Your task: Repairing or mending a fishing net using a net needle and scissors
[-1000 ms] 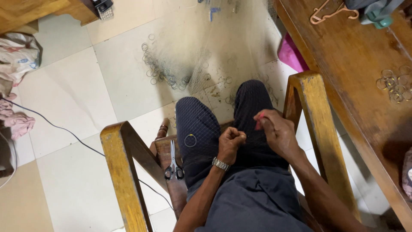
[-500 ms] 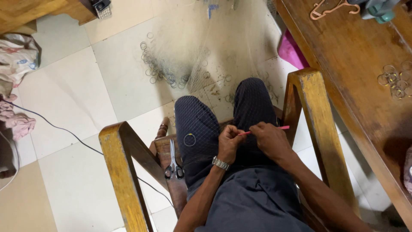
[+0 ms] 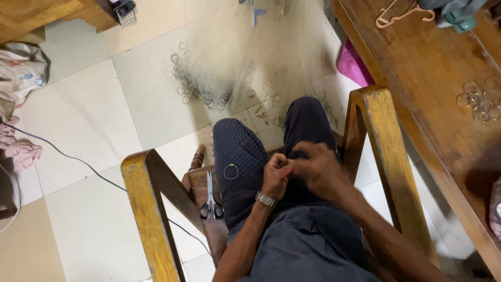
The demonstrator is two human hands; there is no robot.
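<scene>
You sit in a wooden armchair (image 3: 151,209) over a pale tiled floor (image 3: 94,120), with a worn brown tabletop (image 3: 417,89) to the right of your hands. A fine, hazy net (image 3: 235,73) edged with small metal rings spreads across the floor ahead of your hands and rises towards your knees.

Your left hand (image 3: 275,176) is curled into a fist and your right hand (image 3: 318,169) is closed against it, fingertips meeting over your lap. You cannot tell what they pinch. It looks like close fingertip work that calls for a steady pinch.

Steel scissors (image 3: 211,201) lie on the seat left of your hands. One thin ring (image 3: 230,171) rests on your left thigh, just beside the left hand.
</scene>
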